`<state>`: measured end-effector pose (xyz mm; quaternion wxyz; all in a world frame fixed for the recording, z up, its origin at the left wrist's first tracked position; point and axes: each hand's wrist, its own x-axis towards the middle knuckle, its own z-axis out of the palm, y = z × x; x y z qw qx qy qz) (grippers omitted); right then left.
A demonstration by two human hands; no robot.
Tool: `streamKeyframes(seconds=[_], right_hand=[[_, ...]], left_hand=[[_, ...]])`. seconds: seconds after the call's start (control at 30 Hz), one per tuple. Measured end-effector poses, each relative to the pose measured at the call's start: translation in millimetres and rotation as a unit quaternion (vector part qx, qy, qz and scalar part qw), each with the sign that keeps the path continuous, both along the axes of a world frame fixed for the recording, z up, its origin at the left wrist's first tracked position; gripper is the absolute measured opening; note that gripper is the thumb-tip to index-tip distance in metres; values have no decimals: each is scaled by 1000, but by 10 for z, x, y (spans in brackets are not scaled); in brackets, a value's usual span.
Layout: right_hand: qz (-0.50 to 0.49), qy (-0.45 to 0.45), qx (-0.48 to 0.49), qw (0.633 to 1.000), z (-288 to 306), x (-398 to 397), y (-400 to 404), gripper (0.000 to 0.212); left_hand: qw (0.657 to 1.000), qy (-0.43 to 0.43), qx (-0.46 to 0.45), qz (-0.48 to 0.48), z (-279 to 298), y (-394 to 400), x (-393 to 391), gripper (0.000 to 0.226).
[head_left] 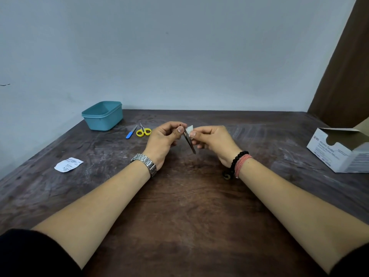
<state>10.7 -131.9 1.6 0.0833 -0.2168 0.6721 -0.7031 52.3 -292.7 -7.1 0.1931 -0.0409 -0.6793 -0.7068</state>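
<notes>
**Slim dark metal tool (189, 143) held over the bench mid-wipe, with slips to watch for**

The slim dark metal tool hangs in the air above the middle of the dark wooden bench (189, 206). Its upper end is pinched between the thumb and curled fingers of the left hand (163, 138), and its pointed end slants down toward the person. The right hand (213, 140) pinches a small white swab pad (189, 128) against the top of the tool, thumb in front and fingers curled behind. I cannot tell whether the tool is a pair of tweezers or a single blade.

The work looks like wiping the tool clean, and several things could go wrong:

- The left hand grips only a short stretch near the top. A firm downward stroke of the pad could pull the tool out, and it would drop point first onto the bench.
- The pad is small. If it bunches or slides off, bare fingertips would run along the metal and could meet the tip.
- Fingers touching a part that has been wiped would dirty it again.

Well apart at the back left lie a blue-handled nail file (131, 132), small yellow-handled scissors (144, 131) and a teal plastic tub (102, 116). A torn white sachet (68, 164) lies further left, and an open white cardboard box of swabs (337, 154) sits at the right edge.
</notes>
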Motion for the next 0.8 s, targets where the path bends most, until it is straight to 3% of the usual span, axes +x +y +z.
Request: streamKeyframes(seconds=[0.1, 0.27, 0.47, 0.6, 0.8], right_hand=[[-31, -8, -30, 999, 11, -33, 22, 13], [-3, 96, 107, 990, -61, -39, 0, 15], [4, 115, 120, 986, -45, -33, -8, 13], [4, 163, 212, 964, -54, -26, 20, 11], [-6, 182, 180, 967, -10, 13, -17, 10]], left_hand=[[999, 13, 34, -9, 9, -6, 14, 15], [998, 18, 43, 29, 18, -21, 15, 18], [999, 29, -1, 45, 25, 0, 30, 13], [996, 33, 11, 79, 54, -16, 44, 14], [997, 40, -41, 46, 40, 54, 48, 12]])
